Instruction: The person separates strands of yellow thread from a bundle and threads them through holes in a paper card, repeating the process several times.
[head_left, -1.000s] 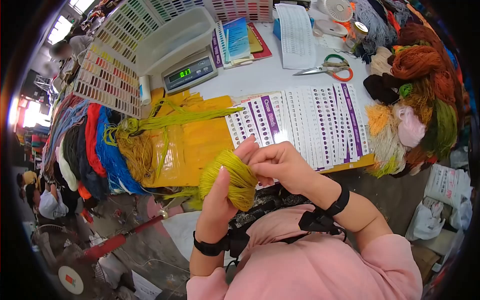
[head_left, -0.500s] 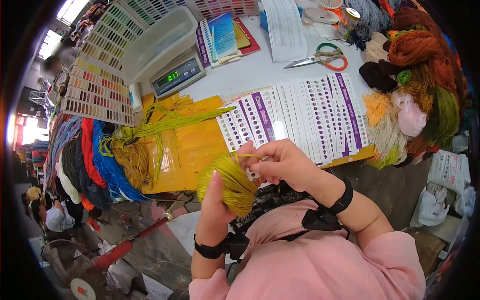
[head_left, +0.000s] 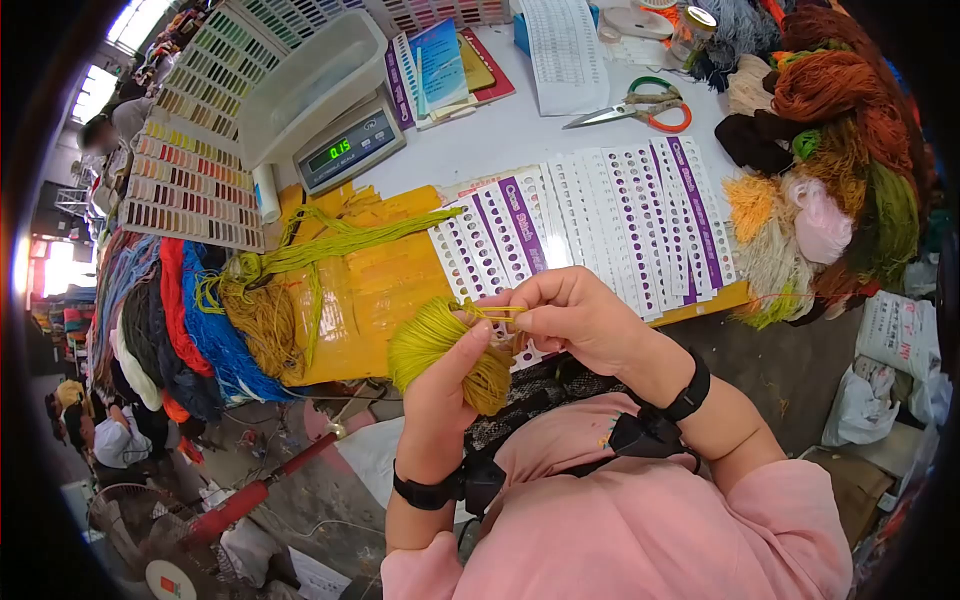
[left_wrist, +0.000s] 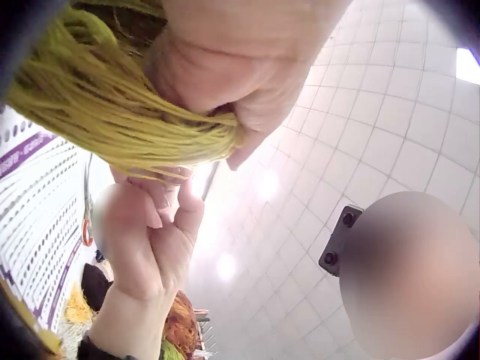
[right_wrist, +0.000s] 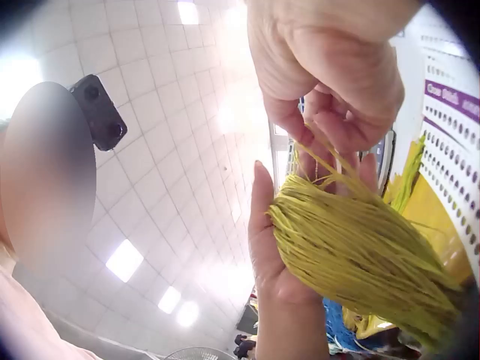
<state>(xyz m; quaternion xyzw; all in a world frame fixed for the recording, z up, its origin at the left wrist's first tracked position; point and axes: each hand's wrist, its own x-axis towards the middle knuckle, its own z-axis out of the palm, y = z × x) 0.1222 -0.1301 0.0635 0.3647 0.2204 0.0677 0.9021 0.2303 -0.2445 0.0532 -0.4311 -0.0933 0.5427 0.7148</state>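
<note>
My left hand (head_left: 438, 402) grips a thick skein of yellow-green embroidery thread (head_left: 425, 345) above the table's front edge, its thumb lying along the near side. At the skein's end, my right hand (head_left: 580, 318) pinches a few strands of the same thread (head_left: 490, 311) between thumb and fingers. The right wrist view shows these strands (right_wrist: 335, 166) drawn up taut from the bundle. In the left wrist view the skein (left_wrist: 127, 112) hangs across the left hand, with the right hand (left_wrist: 146, 247) just beyond it.
White cards with punched holes (head_left: 590, 225) lie beside a yellow folder (head_left: 375, 300) bearing loose green thread (head_left: 350, 243). Behind are a digital scale (head_left: 350, 150) with a plastic tub (head_left: 310, 90), and scissors (head_left: 645, 105). Coloured yarn hanks line both sides (head_left: 825, 215). A fan (head_left: 140, 520) stands lower left.
My right fingers have picked out strands from the skein and stretched them toward the right. The skein has tilted and moved slightly left. The scale's display went from 0.17 to 0.15.
</note>
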